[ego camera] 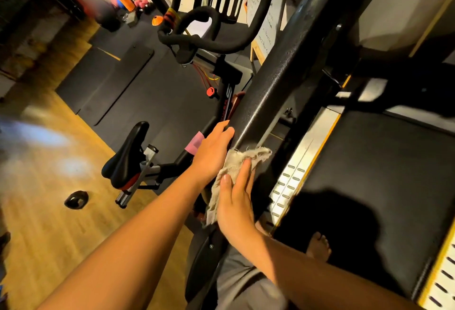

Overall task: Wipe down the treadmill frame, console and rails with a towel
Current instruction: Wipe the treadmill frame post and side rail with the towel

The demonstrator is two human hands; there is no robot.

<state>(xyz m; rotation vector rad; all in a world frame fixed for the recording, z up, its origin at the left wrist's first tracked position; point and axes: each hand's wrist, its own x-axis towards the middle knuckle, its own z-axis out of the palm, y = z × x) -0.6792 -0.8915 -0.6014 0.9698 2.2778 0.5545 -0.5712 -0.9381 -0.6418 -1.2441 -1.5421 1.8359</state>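
Right hand (236, 201) lies flat with straight fingers, pressing the towel (240, 162) against the black rail (270, 83) of the treadmill; the towel is pale and frayed, and part of it hangs down beside the palm; just past it, the left hand (213, 149) curls its fingers round the edge of the same rail, right next to the towel; on the right lies the dark belt (369, 162) with a silver side strip (293, 171), and a bare foot (318, 245) rests on the belt; on the left stands an exercise bike (227, 98); farther off are dark mats (108, 80) and a whiteboard (264, 14).
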